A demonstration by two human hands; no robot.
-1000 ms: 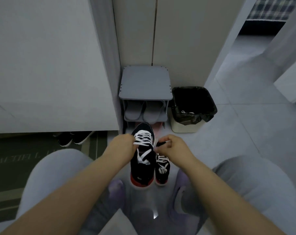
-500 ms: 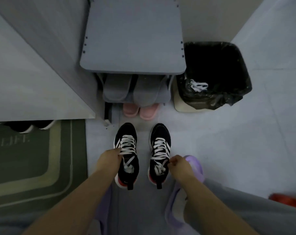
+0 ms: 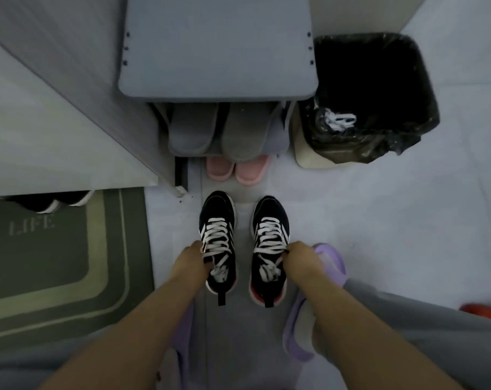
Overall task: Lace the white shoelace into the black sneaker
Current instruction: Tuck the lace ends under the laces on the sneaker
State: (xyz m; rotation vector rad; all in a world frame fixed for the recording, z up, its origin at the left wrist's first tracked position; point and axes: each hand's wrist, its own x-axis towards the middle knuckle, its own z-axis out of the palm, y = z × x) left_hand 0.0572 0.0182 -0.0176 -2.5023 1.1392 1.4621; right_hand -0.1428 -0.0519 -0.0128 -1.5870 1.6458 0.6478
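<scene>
I record the left hand [image 3: 192,261] gripping a black fabric sneaker [image 3: 217,209] with white flat shoelace [image 3: 216,237], the right hand [image 3: 302,260] gripping its twin sneaker [image 3: 271,211] alongside.

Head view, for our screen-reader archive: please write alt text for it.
A person's left hand grips the left sneaker and right hand grips the right sneaker, both black with white laces, side by side on the floor. Ahead: pink slippers, a grey shoe rack, a black-lined bin.

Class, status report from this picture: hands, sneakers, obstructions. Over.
Left grip on left sneaker, right grip on right sneaker. White laces threaded through both. Nothing in the way.
</scene>
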